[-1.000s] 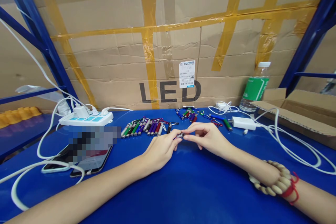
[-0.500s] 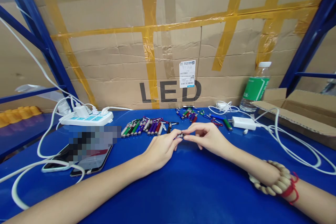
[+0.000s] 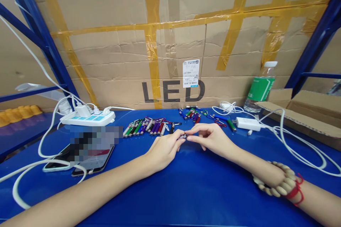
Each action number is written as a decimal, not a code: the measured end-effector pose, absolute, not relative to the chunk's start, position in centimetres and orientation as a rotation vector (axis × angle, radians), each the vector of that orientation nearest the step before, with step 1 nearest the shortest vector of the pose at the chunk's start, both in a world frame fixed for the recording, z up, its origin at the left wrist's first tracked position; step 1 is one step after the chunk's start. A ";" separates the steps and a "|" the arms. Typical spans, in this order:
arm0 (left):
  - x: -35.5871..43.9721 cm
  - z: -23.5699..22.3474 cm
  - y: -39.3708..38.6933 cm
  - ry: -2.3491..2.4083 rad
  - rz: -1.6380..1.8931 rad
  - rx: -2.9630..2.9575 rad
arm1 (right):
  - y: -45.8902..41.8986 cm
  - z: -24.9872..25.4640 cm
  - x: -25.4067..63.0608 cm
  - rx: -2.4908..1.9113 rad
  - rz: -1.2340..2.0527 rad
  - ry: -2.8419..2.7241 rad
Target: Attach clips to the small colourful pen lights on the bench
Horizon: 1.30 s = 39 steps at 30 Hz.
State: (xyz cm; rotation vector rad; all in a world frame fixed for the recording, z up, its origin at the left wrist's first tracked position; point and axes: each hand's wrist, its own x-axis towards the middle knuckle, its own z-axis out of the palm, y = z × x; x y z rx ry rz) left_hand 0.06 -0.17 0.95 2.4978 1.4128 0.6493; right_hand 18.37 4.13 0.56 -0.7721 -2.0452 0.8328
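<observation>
At the left, a white power strip (image 3: 89,118) stands on the blue tabletop (image 3: 197,191), with two phones (image 3: 97,163) in front of it. Next comes a row of small cylinders (image 3: 147,127) in several colours, set side by side; their long axes slant from near left to far right, with metallic ends toward the person and clips mostly at the far side. The left hand (image 3: 163,151) is drawn narrow, its thumb and forefinger gripping a small dark cylinder (image 3: 183,136). This piece lies between the two hands, in front of the coloured groups. Its long axis runs nearly crosswise, rising slightly to the right; fingers cover much of it, so which end is its front cannot be told. A loose pile (image 3: 190,114) of similar pieces lies beyond. The right hand (image 3: 213,140) pinches the piece's right end between thumb and forefinger. Farther right lies a white charger (image 3: 248,124).
</observation>
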 end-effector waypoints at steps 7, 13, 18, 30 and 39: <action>0.1 1.1 -0.2 1.426 0.637 2.479 | 4.1 0.6 18.3 -0.784 0.836 -2.044; 0.1 1.0 -0.2 1.434 0.631 2.480 | 4.1 0.6 18.4 -0.778 0.815 -2.052; 0.2 1.1 -0.2 1.469 0.620 2.469 | 3.8 0.9 18.3 -0.782 0.797 -2.042; 0.1 0.8 0.0 1.390 0.771 2.407 | 3.6 1.1 18.1 -0.834 0.743 -1.979; 0.0 0.6 0.1 1.334 0.727 2.392 | 3.8 0.8 18.2 -0.813 0.839 -1.988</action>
